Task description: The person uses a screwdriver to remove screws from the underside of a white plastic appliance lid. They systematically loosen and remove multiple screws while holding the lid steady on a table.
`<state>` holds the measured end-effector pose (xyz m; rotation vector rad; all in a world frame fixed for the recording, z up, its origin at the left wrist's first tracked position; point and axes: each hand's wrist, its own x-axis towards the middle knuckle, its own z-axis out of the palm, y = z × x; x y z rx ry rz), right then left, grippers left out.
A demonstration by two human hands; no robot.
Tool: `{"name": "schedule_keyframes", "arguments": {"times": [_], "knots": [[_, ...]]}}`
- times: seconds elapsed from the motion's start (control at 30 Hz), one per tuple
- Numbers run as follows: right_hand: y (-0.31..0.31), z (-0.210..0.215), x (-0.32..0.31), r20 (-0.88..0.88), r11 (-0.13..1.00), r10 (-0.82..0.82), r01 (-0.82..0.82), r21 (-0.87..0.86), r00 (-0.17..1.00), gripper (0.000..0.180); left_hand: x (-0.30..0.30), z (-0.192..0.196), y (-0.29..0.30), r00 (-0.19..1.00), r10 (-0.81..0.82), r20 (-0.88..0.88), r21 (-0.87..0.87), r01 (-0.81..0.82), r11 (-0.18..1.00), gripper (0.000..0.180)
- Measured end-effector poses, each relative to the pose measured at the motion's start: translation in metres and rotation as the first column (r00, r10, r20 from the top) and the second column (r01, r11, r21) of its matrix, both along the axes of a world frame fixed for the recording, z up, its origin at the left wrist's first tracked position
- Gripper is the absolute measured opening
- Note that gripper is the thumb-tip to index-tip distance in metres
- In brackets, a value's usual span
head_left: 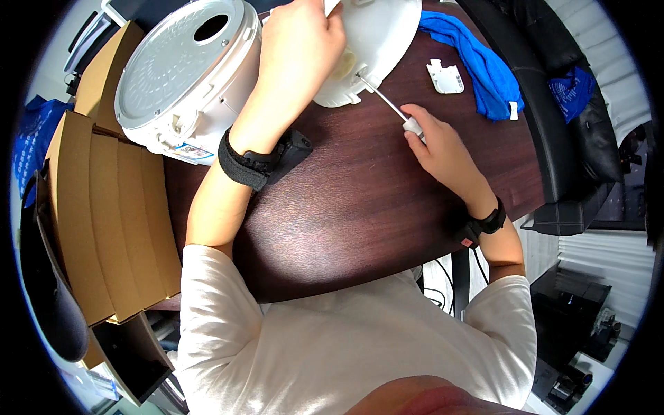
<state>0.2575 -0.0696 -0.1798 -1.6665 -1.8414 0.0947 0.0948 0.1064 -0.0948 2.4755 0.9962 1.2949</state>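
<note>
My right hand (441, 149) is closed round the pale handle of a screwdriver (384, 99). The thin metal shaft slants up and left, its tip at a small fitting on the rim of a rounded white plastic cover (391, 31). My left hand (301, 45) reaches across the near left side of that cover, fingers curled on a white part of it at the upper picture edge; the fingertips are partly hidden. A yellowish round patch shows on the cover beside my left wrist.
A white drum-shaped appliance body (238, 76) with a grey perforated end stands left of my left arm. Cardboard boxes (114, 221) line the table's left side. A small white plastic piece (446, 77) and a blue cloth (477, 59) lie right. Beyond is a black sofa (560, 152).
</note>
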Motion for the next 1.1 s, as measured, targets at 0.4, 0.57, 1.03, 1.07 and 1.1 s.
{"name": "schedule_keyframes", "arguments": {"times": [0.4, 0.57, 1.03, 1.07, 1.1], "knots": [[-0.001, 0.03, 0.011, -0.748, 0.802, -0.35, -0.234, -0.55, 0.564, 0.029, 0.0, -0.002, 0.002, 1.0, -0.003, 0.025, -0.003, 0.003, 1.0, 0.016], [-0.011, 0.013, 0.006, -0.934, 0.829, -0.358, -0.458, -0.32, 0.005, 0.037, -0.001, 0.0, -0.001, 0.999, -0.017, 0.041, -0.009, 0.017, 1.0, 0.016], [-0.009, 0.003, -0.01, -0.895, 0.839, -0.368, -0.506, -0.202, -0.253, 0.037, 0.0, 0.0, -0.001, 1.0, 0.0, 0.027, -0.002, 0.0, 1.0, 0.016], [-0.009, 0.003, -0.01, -0.898, 0.842, -0.362, -0.501, -0.201, -0.25, 0.037, 0.0, 0.0, -0.001, 1.0, 0.005, 0.027, -0.002, -0.005, 1.0, 0.016], [-0.009, 0.003, -0.01, -0.899, 0.841, -0.362, -0.502, -0.201, -0.246, 0.037, 0.0, 0.0, -0.002, 1.0, 0.01, 0.027, -0.002, -0.01, 1.0, 0.016]]}}
